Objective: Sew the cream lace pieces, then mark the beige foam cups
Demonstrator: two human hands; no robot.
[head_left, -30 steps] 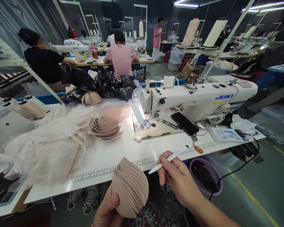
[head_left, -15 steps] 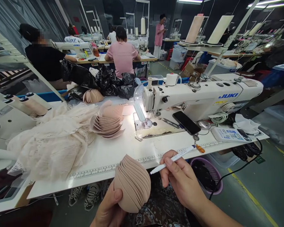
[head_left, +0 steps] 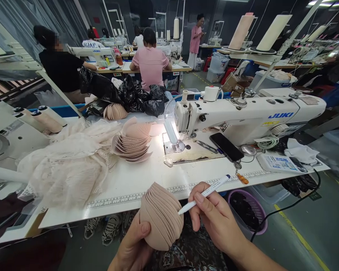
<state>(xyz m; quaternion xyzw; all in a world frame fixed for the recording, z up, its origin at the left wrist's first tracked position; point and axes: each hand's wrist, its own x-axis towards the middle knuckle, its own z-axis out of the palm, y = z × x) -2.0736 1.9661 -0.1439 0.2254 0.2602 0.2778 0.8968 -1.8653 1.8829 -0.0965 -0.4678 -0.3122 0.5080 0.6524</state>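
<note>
My left hand (head_left: 134,241) grips a fanned stack of beige cup-shaped pads (head_left: 161,218), its thumb across the lower left of the stack. A white marker pen (head_left: 209,192) is held between the thumb and fingers of my right hand (head_left: 214,212). The pen's tip is at the right edge of the pads; whether it touches them I cannot tell. Another stack of pads (head_left: 132,146) lies on the white table (head_left: 124,180), left of the sewing machine (head_left: 243,113). Pale lace fabric (head_left: 62,165) is heaped at the left.
A black phone (head_left: 226,146), metal snips (head_left: 206,146) and a white box (head_left: 279,162) lie on the table. Black plastic bags (head_left: 130,94) are piled behind it. Below the right side stands a purple basket (head_left: 262,214). Several people are in the background.
The pen tip has come closer to the right edge of the pads. The view has shifted slightly, so the table and machine appear further right. Both hands keep their holds.
</note>
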